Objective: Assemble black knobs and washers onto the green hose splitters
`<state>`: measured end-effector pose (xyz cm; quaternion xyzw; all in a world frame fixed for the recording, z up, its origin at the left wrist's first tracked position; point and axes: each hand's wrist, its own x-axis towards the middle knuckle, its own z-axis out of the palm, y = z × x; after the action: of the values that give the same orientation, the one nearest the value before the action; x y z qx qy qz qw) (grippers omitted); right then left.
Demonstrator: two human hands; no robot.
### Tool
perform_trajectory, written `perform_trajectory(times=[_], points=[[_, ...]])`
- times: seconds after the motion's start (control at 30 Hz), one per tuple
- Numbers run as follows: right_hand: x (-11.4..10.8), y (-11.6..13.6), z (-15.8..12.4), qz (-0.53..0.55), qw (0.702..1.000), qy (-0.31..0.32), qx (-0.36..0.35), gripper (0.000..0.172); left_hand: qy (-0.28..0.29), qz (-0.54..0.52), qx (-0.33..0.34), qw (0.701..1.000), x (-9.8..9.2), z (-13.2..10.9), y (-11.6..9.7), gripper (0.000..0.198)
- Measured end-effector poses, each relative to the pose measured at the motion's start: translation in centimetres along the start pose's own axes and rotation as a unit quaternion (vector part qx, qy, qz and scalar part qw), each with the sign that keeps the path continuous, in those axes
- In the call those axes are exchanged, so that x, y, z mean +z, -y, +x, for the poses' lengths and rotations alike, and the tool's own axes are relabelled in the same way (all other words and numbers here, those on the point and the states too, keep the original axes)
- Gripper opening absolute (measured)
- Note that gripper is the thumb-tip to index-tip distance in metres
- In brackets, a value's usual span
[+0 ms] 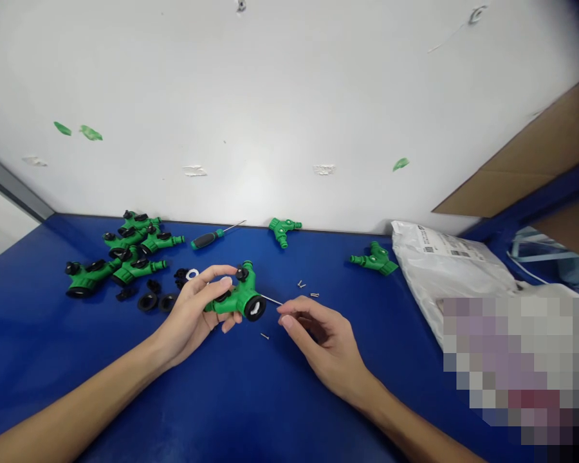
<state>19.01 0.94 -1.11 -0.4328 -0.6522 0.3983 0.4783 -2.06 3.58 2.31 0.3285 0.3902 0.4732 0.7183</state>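
My left hand (200,308) is closed around a green two-way hose splitter (234,299). Black valve knobs and a black ring at its near opening are visible, with something white inside the ring. My right hand (321,344) is just right of the splitter, thumb and index fingertips pressed together. What they pinch, if anything, is too small or hidden to name. A thin metal shaft (271,299) runs between the splitter and the right index finger; whether it is held or lies behind the fingers cannot be told. One loose screw (265,335) lies below.
Several splitters with black knobs (135,267) pile up at left, near black rings (148,301) and a white ring (192,274). A screwdriver (207,239) lies behind. Splitters without knobs (284,231) lie along the back; small screws (302,283) and a plastic bag (429,257) are rightward.
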Motion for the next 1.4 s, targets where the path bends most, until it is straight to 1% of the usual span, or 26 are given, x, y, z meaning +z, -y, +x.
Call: perform_trajectory(times=[0.33, 0.47, 0.63, 0.73, 0.8, 0.87, 0.9, 0.93, 1.03, 1.1, 1.17, 1.23, 1.33, 1.4], points=[[0.1, -0.1, -0.1, -0.007, 1.000, 0.022, 0.008, 0.010, 0.007, -0.031, -0.019, 0.999, 0.1, 0.0, 0.2, 0.021], [0.1, -0.1, -0.1, -0.010, 1.000, 0.029, 0.007, 0.011, 0.003, -0.040, -0.031, 0.999, 0.1, -0.1, 0.0, 0.021], [0.0, 0.3, -0.1, -0.014, 1.000, 0.023, -0.005, 0.013, -0.013, -0.046, -0.054, 0.997, 0.2, -0.2, -0.2, 0.023], [0.0, 0.3, -0.1, -0.006, 1.000, 0.022, -0.004, 0.013, -0.013, -0.044, -0.059, 0.997, 0.1, -0.2, -0.1, 0.025], [0.1, 0.3, -0.1, 0.018, 1.000, 0.023, 0.005, 0.012, 0.001, -0.023, -0.053, 0.998, 0.0, -0.2, 0.1, 0.028], [0.1, 0.1, -0.2, 0.065, 0.997, 0.029, 0.019, 0.010, 0.025, 0.024, -0.030, 0.999, -0.1, -0.2, 0.4, 0.032], [0.1, 0.0, -0.2, 0.092, 0.995, 0.035, 0.024, 0.012, 0.036, 0.059, -0.010, 0.998, -0.2, -0.2, 0.5, 0.033], [0.1, -0.1, -0.3, 0.116, 0.992, 0.041, 0.029, 0.017, 0.045, 0.102, 0.014, 0.994, -0.3, -0.3, 0.7, 0.035], [0.3, -0.3, -0.4, 0.158, 0.985, 0.052, 0.050, 0.034, 0.041, 0.238, 0.083, 0.967, -0.3, -0.4, 1.1, 0.037], [0.4, -0.4, -0.4, 0.164, 0.982, 0.055, 0.077, 0.039, 0.031, 0.289, 0.121, 0.949, -0.3, -0.5, 1.3, 0.038], [0.5, -0.4, -0.4, 0.158, 0.980, 0.063, 0.105, 0.039, 0.032, 0.307, 0.147, 0.940, -0.3, -0.7, 1.5, 0.038], [0.6, -0.2, -0.3, 0.140, 0.979, 0.078, 0.124, 0.035, 0.038, 0.314, 0.149, 0.937, -0.2, -0.9, 1.6, 0.042], [0.6, 0.1, -0.1, 0.101, 0.982, 0.097, 0.129, 0.019, 0.039, 0.319, 0.113, 0.940, -0.1, -1.2, 1.7, 0.053], [0.5, 0.3, 0.0, 0.082, 0.984, 0.095, 0.123, 0.020, 0.043, 0.310, 0.096, 0.945, 0.0, -1.3, 1.8, 0.056]])
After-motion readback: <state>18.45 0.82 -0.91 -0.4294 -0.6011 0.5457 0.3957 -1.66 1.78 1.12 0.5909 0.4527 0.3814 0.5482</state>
